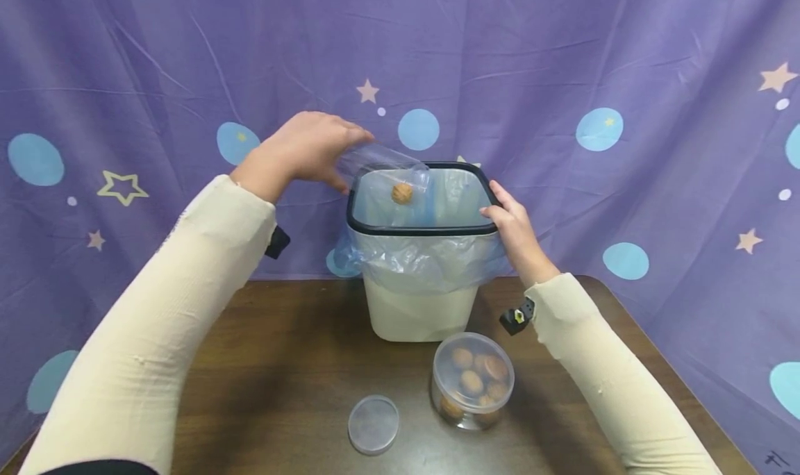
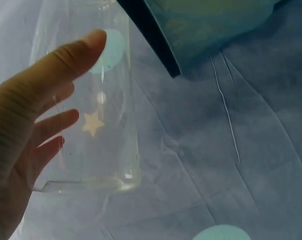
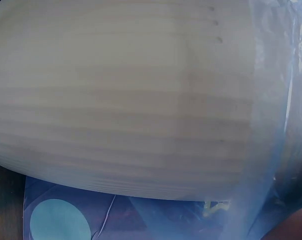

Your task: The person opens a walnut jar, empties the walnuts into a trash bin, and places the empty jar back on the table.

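The left hand is curled round a clear jar, thumb on one side and fingers on the other. The jar is tilted, its mouth over the waste bin, apparently so that its contents run down into the bin. A walnut shows at the mouth end, above the bin's opening; whether it is inside the jar or clear of it cannot be told. The right hand grips the bin's black rim, probably to steady it and retain the blue liner, which is folded outward over the wall. On the surface, a lidded tub of brown nuts stands near the bin; the small round lid beside it is presumably the jar's.
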Available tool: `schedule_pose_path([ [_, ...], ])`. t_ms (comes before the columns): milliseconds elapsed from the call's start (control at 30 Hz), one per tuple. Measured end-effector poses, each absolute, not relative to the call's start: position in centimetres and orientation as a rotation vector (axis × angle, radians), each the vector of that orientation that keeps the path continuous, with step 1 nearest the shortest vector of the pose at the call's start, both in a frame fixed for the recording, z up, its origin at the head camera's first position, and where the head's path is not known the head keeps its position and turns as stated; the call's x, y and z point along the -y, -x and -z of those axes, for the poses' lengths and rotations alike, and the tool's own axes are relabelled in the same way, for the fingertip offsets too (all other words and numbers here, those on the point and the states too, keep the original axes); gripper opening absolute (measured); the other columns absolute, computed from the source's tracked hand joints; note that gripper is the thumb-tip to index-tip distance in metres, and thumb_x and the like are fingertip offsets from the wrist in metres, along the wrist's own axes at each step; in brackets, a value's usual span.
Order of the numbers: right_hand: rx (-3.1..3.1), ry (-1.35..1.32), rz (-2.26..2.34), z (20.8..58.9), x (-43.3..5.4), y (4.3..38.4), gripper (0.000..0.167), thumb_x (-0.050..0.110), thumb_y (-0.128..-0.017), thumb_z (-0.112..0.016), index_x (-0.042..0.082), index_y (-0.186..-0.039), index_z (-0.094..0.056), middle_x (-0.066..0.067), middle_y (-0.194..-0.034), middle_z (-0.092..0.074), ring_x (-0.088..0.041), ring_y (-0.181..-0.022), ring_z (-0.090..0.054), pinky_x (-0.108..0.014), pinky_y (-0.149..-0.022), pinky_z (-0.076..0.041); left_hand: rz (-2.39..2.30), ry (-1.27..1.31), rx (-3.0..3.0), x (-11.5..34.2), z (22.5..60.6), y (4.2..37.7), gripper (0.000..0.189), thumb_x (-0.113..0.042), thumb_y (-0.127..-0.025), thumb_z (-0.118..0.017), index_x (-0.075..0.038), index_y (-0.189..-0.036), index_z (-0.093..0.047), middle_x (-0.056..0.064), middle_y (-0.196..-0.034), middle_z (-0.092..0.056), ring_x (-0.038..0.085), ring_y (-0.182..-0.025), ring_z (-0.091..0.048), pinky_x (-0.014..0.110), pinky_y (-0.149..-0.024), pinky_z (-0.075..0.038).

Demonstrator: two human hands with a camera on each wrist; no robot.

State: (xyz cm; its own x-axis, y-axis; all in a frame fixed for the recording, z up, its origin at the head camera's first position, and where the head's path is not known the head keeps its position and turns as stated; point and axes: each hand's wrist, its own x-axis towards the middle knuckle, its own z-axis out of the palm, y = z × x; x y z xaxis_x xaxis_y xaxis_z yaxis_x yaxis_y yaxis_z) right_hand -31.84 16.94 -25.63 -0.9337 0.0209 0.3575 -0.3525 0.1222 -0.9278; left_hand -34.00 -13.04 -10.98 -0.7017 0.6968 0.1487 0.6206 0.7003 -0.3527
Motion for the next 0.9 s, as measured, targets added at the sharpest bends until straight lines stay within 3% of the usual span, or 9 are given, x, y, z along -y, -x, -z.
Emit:
schedule_pose_path([
  [300,2.120,-0.323,-1.881,25.71,-16.88,31.63,0.067,0.008,-0.083,-0.047,0.002,-0.147,-0.027,-0.012,-0.152,-0.027,-0.015,-0.139,-0.024,-0.028,-0.114,-0.020,-0.483,1.054,2.559,13.41,11.44,34.17,0.082,-0.023,-0.064,-0.086,-0.004,-0.135,-0.049,0.015,-0.135,-0.053,0.038,-0.121,-0.048,0.053,-0.103,-0.035],
  [533,2.112,-0.322,-1.889,25.64,-16.93,31.57,0.067,0.007,-0.083,-0.046,0.002,-0.147,-0.027,-0.012,-0.152,-0.027,-0.016,-0.139,-0.024,-0.027,-0.114,-0.020,-0.358,1.047,2.616,13.28,11.34,33.93,0.083,-0.027,-0.065,-0.086,-0.006,-0.137,-0.048,0.013,-0.138,-0.051,0.037,-0.120,-0.049,0.055,-0.099,-0.038],
  [900,2.116,-0.320,-1.877,25.79,-16.89,31.74,0.067,0.007,-0.082,-0.046,0.001,-0.146,-0.028,-0.012,-0.152,-0.028,-0.016,-0.139,-0.024,-0.026,-0.114,-0.019,-0.447,1.025,2.589,13.41,11.25,33.94,0.083,-0.025,-0.066,-0.084,-0.005,-0.137,-0.047,0.016,-0.137,-0.051,0.039,-0.122,-0.046,0.054,-0.103,-0.034],
])
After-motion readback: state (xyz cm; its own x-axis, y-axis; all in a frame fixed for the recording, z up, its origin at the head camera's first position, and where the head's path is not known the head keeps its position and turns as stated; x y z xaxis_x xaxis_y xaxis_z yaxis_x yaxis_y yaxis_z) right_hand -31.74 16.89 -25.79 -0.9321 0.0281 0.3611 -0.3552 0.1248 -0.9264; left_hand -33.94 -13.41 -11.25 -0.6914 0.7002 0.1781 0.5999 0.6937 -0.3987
